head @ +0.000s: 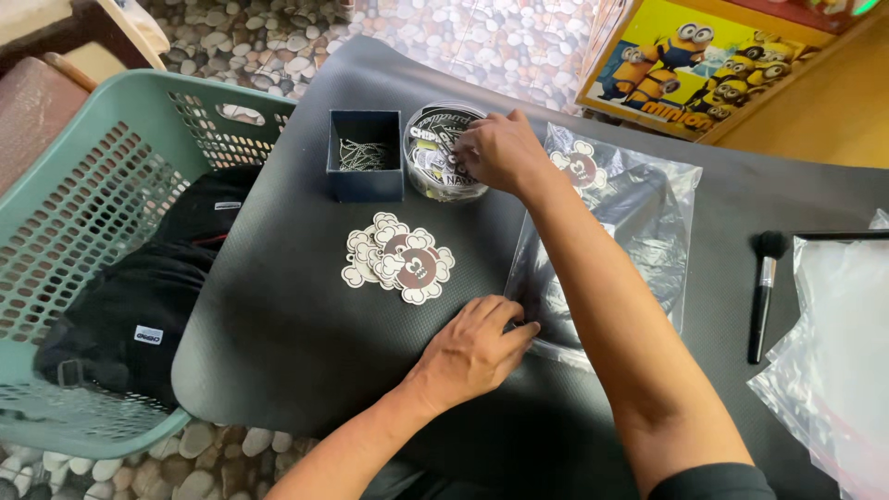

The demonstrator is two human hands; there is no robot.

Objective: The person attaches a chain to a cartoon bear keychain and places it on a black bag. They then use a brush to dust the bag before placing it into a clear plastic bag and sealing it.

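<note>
Covering most of the view, a dark mat (306,343) lies over a pebble-patterned floor (278,37), with a green plastic laundry basket (83,204) at its left edge holding folded black garments (139,315). A clear plastic bag (639,199) with a dark garment inside lies on the mat's middle right; a cloud-shaped printed card shows through its upper part. More clear bags (833,352) are piled at the far right, just beside a black brush (764,292) lying on the mat. A colourful cartoon-printed box (704,65) stands at the top right.

The right hand (500,148) reaches across the bag to a round clear tub (440,153) of printed stickers near the mat's far edge; its fingertips are pinched together inside the tub's mouth, though what exactly they grip cannot be told. The left hand (477,347) rests palm-down on the mat, fingers curled and pressing on the near left corner of the clear plastic bag.

Just left of the tub, touching or nearly so, sits a small dark blue square box (366,157) with thin metal chains in it. Nearer, between the tub and the left hand, a fanned stack of cloud-shaped cards (398,259) lies on the mat.
</note>
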